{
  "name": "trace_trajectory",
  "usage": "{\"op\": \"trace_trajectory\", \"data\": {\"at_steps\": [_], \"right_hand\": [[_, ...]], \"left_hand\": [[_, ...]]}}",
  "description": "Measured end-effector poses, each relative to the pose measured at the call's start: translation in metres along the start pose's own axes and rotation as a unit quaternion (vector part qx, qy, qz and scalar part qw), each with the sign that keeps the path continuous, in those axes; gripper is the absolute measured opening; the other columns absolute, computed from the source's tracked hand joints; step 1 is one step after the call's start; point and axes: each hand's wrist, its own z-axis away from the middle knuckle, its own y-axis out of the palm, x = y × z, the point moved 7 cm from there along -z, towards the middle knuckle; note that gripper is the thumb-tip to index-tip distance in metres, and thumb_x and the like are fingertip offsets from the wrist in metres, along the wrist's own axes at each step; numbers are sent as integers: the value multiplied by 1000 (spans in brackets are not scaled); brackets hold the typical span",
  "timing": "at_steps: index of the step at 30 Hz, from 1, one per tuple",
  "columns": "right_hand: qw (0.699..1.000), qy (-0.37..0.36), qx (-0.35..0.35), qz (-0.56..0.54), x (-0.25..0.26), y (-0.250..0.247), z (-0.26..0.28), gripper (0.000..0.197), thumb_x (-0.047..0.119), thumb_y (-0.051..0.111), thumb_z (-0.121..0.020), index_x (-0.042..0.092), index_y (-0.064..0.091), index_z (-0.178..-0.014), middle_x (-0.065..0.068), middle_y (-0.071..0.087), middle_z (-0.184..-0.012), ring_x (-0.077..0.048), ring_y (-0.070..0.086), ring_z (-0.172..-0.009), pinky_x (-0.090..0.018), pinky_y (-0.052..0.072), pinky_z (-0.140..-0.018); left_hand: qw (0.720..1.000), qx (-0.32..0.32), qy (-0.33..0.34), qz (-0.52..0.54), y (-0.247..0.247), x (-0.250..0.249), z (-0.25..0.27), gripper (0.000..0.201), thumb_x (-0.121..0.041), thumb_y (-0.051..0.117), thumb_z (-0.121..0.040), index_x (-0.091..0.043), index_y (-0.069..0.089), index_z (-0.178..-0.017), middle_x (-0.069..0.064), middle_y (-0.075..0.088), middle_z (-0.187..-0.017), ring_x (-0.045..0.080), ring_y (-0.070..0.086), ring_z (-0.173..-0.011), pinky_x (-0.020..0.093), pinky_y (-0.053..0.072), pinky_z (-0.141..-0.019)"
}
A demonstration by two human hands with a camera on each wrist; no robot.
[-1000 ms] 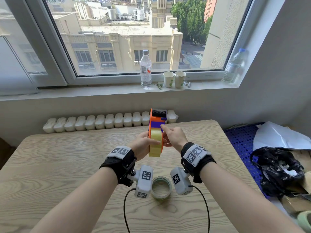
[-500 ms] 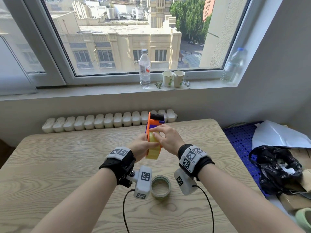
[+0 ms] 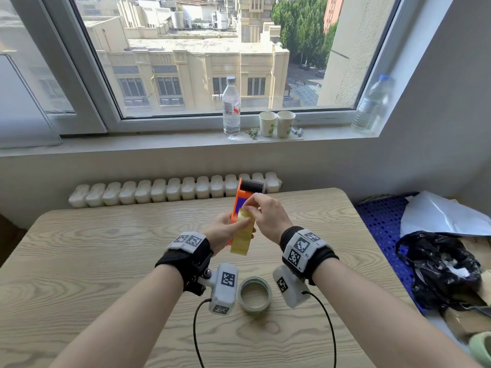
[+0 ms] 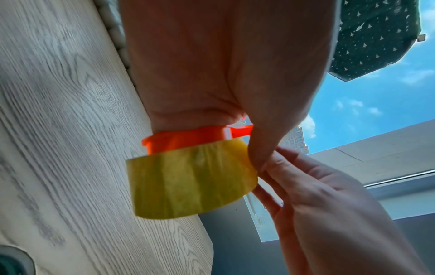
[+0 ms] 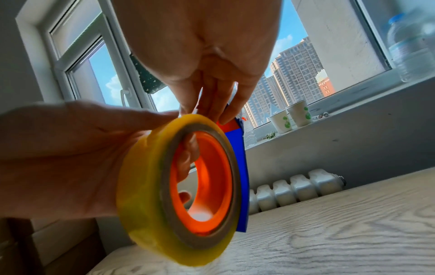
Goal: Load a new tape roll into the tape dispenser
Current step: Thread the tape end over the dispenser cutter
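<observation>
1. The orange plastic tape dispenser [image 3: 240, 205] with a blue panel and a black roller at its top is carrying the yellowish translucent tape roll [image 3: 242, 236] on its orange hub; in the right wrist view the roll [image 5: 179, 188] is sitting around that hub with the blue panel behind it.
2. On the window sill, two white paper cups with green prints [image 3: 276, 123] are standing side by side, their contents not visible; a clear plastic water bottle [image 3: 231, 107] is standing just left of them and a second clear bottle [image 3: 372, 104] is standing at the sill's right end.
3. The left hand [image 3: 221, 231] is holding dispenser and roll above the tabletop, its grip wrapped around the dispenser body, thumb lying on the roll's outer face and fingertips showing through the hub.
4. The right hand [image 3: 267, 212] is pinching at the top of the roll, thumb and fingertips together on the tape there; whether a loose end is caught, I cannot tell.
5. A second, pale tape ring [image 3: 255, 294] is lying flat near the tabletop's front edge, between the two wrists.
6. The light wood-grain tabletop [image 3: 93, 261] is standing with its far edge by a white radiator [image 3: 159, 191] under the window; a black plastic bag [image 3: 441, 269] and white paper [image 3: 446, 216] are lying beyond the right edge.
</observation>
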Motion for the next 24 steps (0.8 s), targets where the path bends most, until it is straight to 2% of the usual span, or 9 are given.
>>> {"op": "trace_trajectory", "data": {"at_steps": [3, 5, 8, 10, 13, 14, 17, 20, 24], "right_hand": [[999, 12, -7, -35, -1, -7, -4, 11, 13, 53, -90, 11, 63, -89, -10, 71, -92, -22, 65, -87, -39, 52, -83], [999, 5, 4, -32, 4, -11, -7, 10, 12, 55, -90, 10, 64, -90, -9, 72, -91, -21, 66, -85, -38, 53, -84], [999, 4, 18, -42, 7, -15, -11, 8, 9, 58, -88, 8, 65, -89, -11, 72, -88, -21, 68, -83, -38, 55, -83], [999, 6, 29, -26, 7, -15, -11, 7, 10, 61, -85, 7, 67, -88, -11, 73, -89, -21, 68, -84, -38, 55, -84], [999, 7, 33, -13, 6, -14, -11, 8, 9, 67, -79, 8, 72, -84, -10, 74, -88, -20, 68, -83, -37, 55, -84], [999, 8, 31, -16, 6, -15, -11, 8, 7, 67, -78, 7, 74, -83, -10, 74, -87, -20, 68, -82, -36, 55, -84], [999, 4, 30, -26, 8, -15, -11, 9, 3, 67, -77, 4, 74, -82, -14, 75, -85, -22, 69, -81, -35, 56, -83], [999, 1, 35, -30, 10, -14, -12, 10, 2, 66, -76, 1, 74, -83, -16, 74, -84, -24, 69, -78, -35, 56, -80], [999, 11, 8, -44, 9, -20, -16, 11, 3, 68, -74, 4, 75, -82, -13, 74, -80, -18, 67, -69, -33, 58, -72]], "left_hand": [[998, -58, -19, -30, -10, 2, -1, 30, -33, 44, -96, -7, 57, -103, 5, 64, -84, 3, 66, -55, 19, 49, -54], [996, -76, -27, -46, -14, 2, -2, 32, -37, 45, -94, -8, 58, -102, 4, 64, -82, 0, 64, -49, 21, 42, -53], [998, -40, -20, -48, -11, 1, -1, 24, -22, 59, -89, -3, 58, -104, 6, 63, -82, 2, 64, -52, 19, 43, -51], [996, -28, -29, -78, -11, 1, 0, 35, -15, 66, -83, 2, 56, -112, 5, 63, -84, 6, 64, -61, 18, 46, -53], [993, -32, -38, -109, -10, 1, 2, 33, -16, 63, -86, 0, 56, -114, 3, 66, -83, 2, 66, -58, 14, 49, -49], [992, -32, -40, -111, -10, 2, 2, 31, -16, 62, -87, 0, 57, -113, 4, 67, -82, 5, 67, -59, 15, 50, -50], [990, -39, -53, -122, -10, 4, 2, 22, -17, 58, -89, 0, 58, -103, 10, 69, -76, 17, 66, -60, 25, 55, -53], [988, -53, -66, -129, -13, 7, 0, 18, -20, 56, -91, -2, 58, -90, 12, 69, -68, 17, 65, -49, 27, 53, -48], [986, -79, -66, -130, -21, 11, 0, 32, -29, 55, -91, -4, 56, -72, 12, 63, -57, 17, 59, -39, 27, 51, -48]]}}
